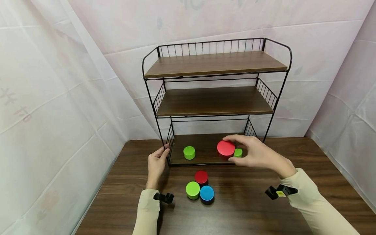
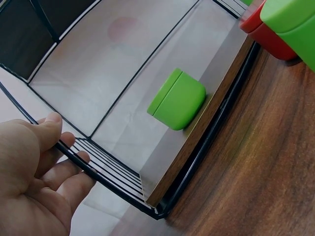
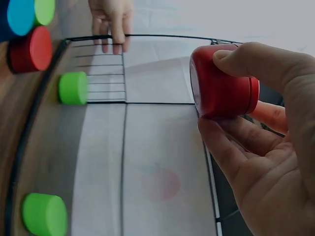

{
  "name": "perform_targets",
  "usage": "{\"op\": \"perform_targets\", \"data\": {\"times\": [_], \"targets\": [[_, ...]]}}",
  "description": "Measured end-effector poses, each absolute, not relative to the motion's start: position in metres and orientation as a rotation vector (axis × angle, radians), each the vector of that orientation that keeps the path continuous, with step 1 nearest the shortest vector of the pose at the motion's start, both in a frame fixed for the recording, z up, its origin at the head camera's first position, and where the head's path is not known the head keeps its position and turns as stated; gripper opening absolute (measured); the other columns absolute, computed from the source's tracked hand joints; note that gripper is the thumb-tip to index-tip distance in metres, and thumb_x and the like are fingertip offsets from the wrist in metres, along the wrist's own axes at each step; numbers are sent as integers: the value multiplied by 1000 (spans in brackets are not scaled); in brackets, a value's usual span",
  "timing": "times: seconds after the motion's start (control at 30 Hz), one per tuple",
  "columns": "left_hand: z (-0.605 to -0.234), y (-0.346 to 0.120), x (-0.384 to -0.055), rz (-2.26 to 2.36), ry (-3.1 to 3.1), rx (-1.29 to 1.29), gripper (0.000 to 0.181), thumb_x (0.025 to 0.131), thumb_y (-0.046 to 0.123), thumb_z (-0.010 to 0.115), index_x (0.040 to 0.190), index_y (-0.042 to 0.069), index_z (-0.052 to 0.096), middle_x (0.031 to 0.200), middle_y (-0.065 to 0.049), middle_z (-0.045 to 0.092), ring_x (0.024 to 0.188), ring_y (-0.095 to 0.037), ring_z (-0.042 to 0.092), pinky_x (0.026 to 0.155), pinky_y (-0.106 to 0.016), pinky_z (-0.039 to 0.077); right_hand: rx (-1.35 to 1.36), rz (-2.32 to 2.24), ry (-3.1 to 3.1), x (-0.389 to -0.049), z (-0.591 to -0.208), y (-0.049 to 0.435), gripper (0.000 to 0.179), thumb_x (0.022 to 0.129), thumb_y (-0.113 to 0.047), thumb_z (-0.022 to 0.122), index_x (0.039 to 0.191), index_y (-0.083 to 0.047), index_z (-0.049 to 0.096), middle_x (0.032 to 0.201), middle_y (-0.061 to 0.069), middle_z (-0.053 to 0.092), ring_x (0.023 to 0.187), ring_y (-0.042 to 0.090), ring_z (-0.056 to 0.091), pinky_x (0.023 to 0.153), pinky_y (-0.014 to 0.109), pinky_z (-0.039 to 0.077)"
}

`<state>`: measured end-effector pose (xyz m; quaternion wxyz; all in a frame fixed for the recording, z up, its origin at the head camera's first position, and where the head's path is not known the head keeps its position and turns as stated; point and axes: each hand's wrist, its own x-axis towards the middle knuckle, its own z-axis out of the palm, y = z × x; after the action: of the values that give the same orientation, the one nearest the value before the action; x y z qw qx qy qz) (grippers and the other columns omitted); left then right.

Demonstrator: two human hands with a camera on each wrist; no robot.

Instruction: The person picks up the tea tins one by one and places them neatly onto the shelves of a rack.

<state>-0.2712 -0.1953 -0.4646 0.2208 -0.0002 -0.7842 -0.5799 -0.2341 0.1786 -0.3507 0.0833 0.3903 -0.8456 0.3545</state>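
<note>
In the head view a red round tin (image 1: 226,149) is held up in front of the bottom shelf (image 1: 205,140) by my right hand (image 1: 255,152), thumb and fingers on its sides. The right wrist view shows the same red tin (image 3: 224,83) pinched clear of any surface. My left hand (image 1: 156,164) grips the rack's left front post, and in the left wrist view its thumb and fingers close round the black wire (image 2: 74,157). On the bottom shelf sit two green tins, one at left (image 1: 189,152) and one at right (image 1: 238,152), partly hidden by my right hand.
On the table in front of the rack, a red tin (image 1: 201,177), a green tin (image 1: 193,190) and a blue tin (image 1: 207,194) stand close together. Above are the middle shelf (image 1: 214,101) and top shelf (image 1: 214,63), framed by black wire. Pale cloth (image 1: 126,29) hangs behind.
</note>
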Motion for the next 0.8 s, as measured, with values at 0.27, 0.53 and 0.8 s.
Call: {"op": "perform_targets", "data": {"times": [0.27,0.53,0.8], "targets": [[-484,-204,-283,-1577,-2161,-32,26,99,19,71,123,11,77,80,-31,70,42,8,24,56,-19,33,1176,1041,-2468,-244,-323,185,64,79,2,85,138,-7,62,128,8,69,111,19,67,92,30,59],[-488,-208,-287,-1572,-2191,-55,28,99,24,71,124,13,77,119,-8,76,109,-6,68,86,-8,48,1116,993,-2469,-248,-299,195,63,81,-3,87,138,-9,62,127,7,68,112,19,64,94,28,57],[-487,-208,-287,-1590,-2194,-43,29,100,21,70,125,8,76,121,-9,75,117,-20,68,86,-6,47,1071,1027,-2421,-259,-285,201,62,79,0,86,136,-8,63,127,10,68,111,7,62,94,10,49]]}}
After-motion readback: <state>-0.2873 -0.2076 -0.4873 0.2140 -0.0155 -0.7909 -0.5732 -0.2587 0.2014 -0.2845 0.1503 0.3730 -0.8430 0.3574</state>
